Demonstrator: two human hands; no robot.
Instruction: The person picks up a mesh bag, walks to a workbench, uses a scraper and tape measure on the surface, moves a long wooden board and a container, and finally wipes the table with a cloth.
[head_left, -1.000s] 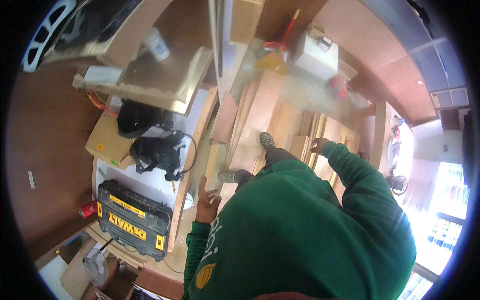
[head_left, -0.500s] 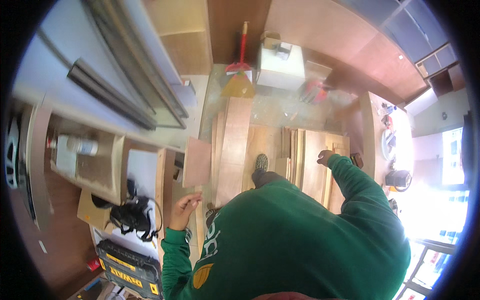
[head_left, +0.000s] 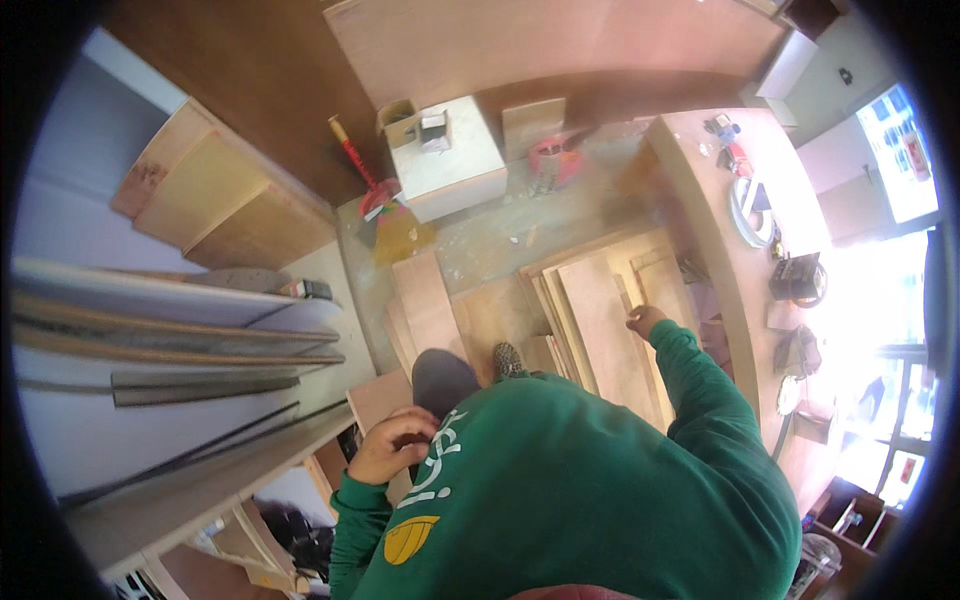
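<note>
pass: gap between left planks and right boards | block: shoe in gap | table right | white box, broom ahead

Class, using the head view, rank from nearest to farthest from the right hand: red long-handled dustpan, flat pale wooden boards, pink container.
1. Flat pale wooden boards, below the right hand
2. Pink container, ahead, slightly left
3. Red dustpan, farther left

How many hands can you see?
2: the left hand beside the green sweater's front, and the right hand over the wooden boards. No others show.
</note>
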